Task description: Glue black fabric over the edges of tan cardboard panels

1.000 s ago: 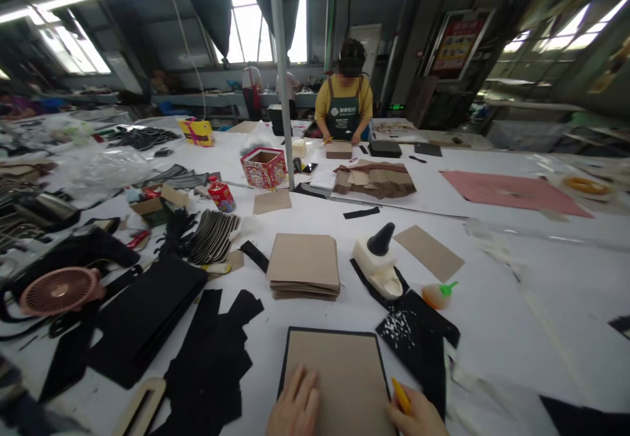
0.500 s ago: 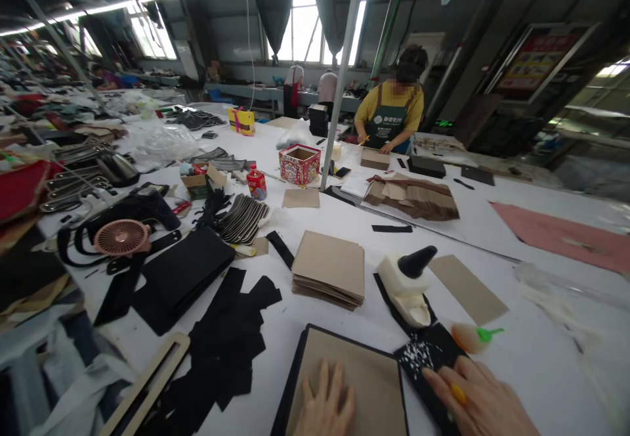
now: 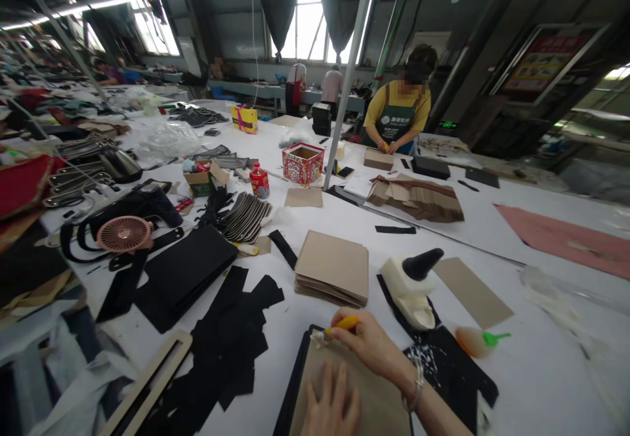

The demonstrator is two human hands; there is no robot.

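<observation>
A brown cardboard panel (image 3: 378,400) lies on a black sheet (image 3: 290,390) at the near table edge. My left hand (image 3: 329,410) presses flat on the cardboard, fingers spread. My right hand (image 3: 367,343) reaches across to the panel's far left corner and grips a yellow-handled brush (image 3: 339,326), whose tip touches that corner. A white glue bottle with a black cone cap (image 3: 412,278) lies just right of my right hand, on a black sheet speckled with white glue (image 3: 443,364).
A stack of brown cardboard panels (image 3: 333,270) sits beyond my hands. Black fabric pieces (image 3: 226,337), a pink fan (image 3: 124,234) and an orange bottle with green cap (image 3: 475,341) lie around. A person in a yellow shirt (image 3: 399,117) works at the table's far side beside a metal pole (image 3: 344,88).
My right hand has moved from the glue-speckled black sheet on the right to the cardboard's far left corner, carrying the yellow brush. My left hand stays pressed on the cardboard.
</observation>
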